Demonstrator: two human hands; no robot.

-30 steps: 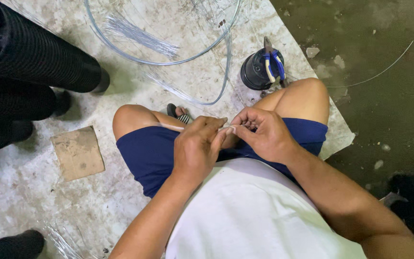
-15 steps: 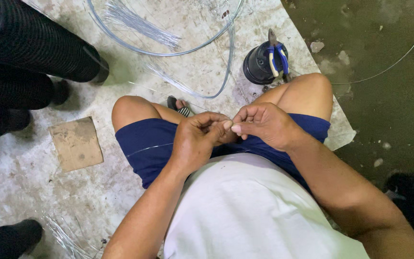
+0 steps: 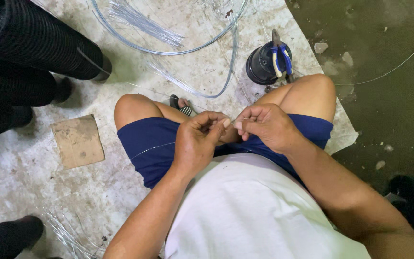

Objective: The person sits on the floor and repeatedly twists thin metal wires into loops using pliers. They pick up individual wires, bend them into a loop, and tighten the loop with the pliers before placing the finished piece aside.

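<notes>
Wire (image 3: 152,148) — thin, pale, a single strand — ran from the pinched fingertips down and left across the blue shorts (image 3: 149,144), over the lap of the seated person. Left hand (image 3: 198,141) and right hand (image 3: 267,125) met just above the lap, thumbs and forefingers pressed together on the strand, fingertips of the two hands almost touching; remaining fingers curled in. The pinch itself was too small to make out clearly. Both knees were drawn up, a sandal (image 3: 182,105) showing between them. Beyond the right knee stood a black round container (image 3: 263,64) with blue-handled pliers (image 3: 280,55) resting on top. Large hoops of wire (image 3: 188,48) and a bundle of straight cut lengths (image 3: 142,21) lay on the pale mat (image 3: 34,192) ahead — a scrap of cardboard (image 3: 77,140) near the left knee. Black ribbed tubes (image 3: 29,52) lay stacked at the far left.
</notes>
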